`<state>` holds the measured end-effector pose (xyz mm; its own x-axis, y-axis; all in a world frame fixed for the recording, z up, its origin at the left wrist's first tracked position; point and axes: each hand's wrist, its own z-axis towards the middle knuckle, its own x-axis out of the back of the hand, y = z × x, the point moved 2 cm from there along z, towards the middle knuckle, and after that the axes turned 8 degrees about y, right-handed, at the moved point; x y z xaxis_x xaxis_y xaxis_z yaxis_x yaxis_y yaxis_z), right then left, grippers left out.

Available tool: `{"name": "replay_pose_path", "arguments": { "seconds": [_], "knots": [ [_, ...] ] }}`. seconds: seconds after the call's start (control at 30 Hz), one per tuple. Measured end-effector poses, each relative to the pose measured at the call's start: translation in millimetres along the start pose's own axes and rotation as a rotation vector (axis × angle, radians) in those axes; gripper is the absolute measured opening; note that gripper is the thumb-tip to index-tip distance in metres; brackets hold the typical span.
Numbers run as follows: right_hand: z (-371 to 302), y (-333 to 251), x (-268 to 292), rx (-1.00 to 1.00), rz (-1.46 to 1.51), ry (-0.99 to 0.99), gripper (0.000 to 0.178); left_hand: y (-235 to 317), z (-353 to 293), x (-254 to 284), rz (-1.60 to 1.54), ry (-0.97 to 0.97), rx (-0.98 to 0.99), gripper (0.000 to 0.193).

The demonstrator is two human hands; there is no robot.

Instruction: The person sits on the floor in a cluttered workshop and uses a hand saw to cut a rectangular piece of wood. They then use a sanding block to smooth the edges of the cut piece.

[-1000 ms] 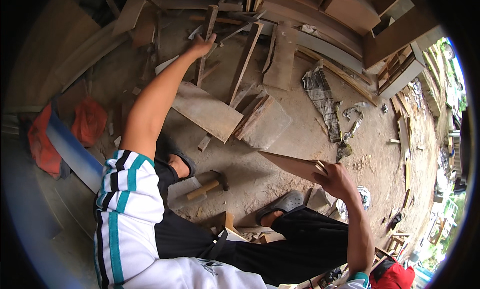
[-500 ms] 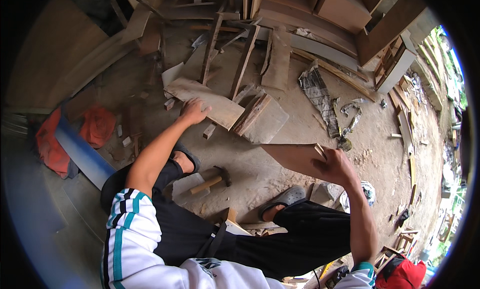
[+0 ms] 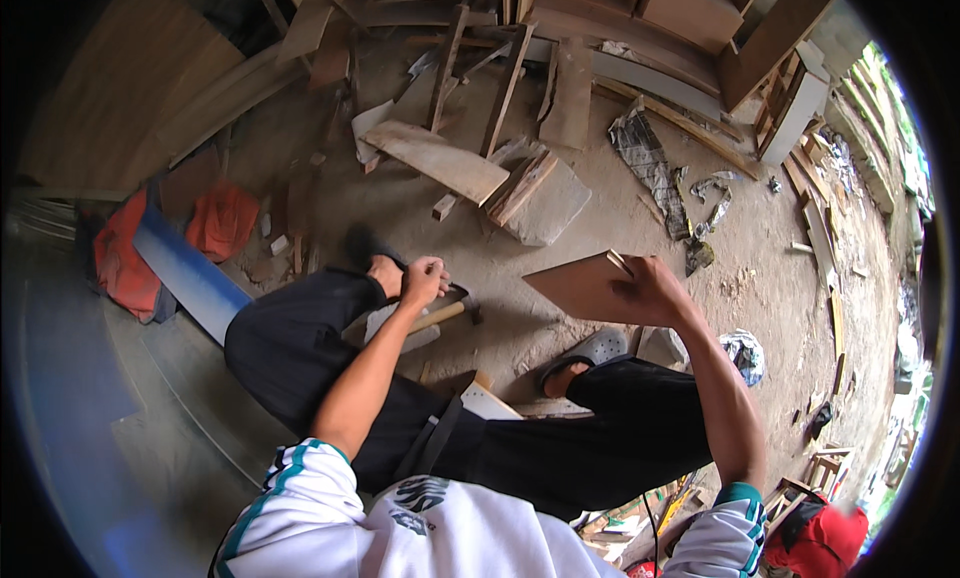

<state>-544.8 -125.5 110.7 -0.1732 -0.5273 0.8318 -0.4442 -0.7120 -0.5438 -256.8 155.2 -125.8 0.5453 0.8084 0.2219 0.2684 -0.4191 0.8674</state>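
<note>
Beyond the left hand (image 3: 427, 282) lies a plank (image 3: 435, 161); a hammer (image 3: 440, 316) lies just to its near side. A grey block (image 3: 558, 210) sits beyond and between both hands. Since earlier, the left hand has drawn back from the plank. It is curled, contents unclear; the right hand (image 3: 650, 290) pinches a thin board (image 3: 572, 286) extending leftward.

Your white jersey (image 3: 480, 528) bears dark lettering (image 3: 420, 494) across its front; on the crumpled newspaper (image 3: 640, 150) ahead of you, any print is too small to read.
</note>
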Motion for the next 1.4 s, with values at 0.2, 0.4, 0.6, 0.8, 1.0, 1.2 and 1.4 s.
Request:
{"name": "replay_pose_path", "arguments": {
  "seconds": [0.2,0.4,0.6,0.8,1.0,1.2,1.4],
  "knots": [
    [-14.0,-25.1,-27.1,-0.055,0.043,0.108,0.027,-2.1,-39.9,-0.6,0.397,0.054,-0.191,0.040],
    [-36.0,-56.0,-32.7,-0.211,0.109,0.021,0.027,-50.5,-28.9,29.3,0.653,0.123,-0.063,0.043],
    [-43.4,-18.7,-33.0,-0.245,-0.051,0.062,0.028,-96.5,-36.8,53.1,1.066,-0.081,-0.179,0.069],
    [-59.9,-39.4,-59.7,-0.191,-0.100,-0.042,0.036,-96.7,-40.2,48.2,1.229,-0.125,-0.091,0.069],
    [-59.6,-40.3,-69.1,-0.042,-0.241,-0.094,0.038,-99.1,-27.2,40.2,1.244,-0.238,-0.061,0.056],
    [-43.9,-71.7,-30.2,-0.017,-0.127,-0.103,0.033,-79.0,-30.8,24.2,1.295,-0.369,-0.075,0.053],
    [-29.8,-77.9,11.2,-0.104,0.036,-0.075,0.027,-37.5,-25.2,32.1,1.306,-0.447,-0.112,0.053]
  ]
}}
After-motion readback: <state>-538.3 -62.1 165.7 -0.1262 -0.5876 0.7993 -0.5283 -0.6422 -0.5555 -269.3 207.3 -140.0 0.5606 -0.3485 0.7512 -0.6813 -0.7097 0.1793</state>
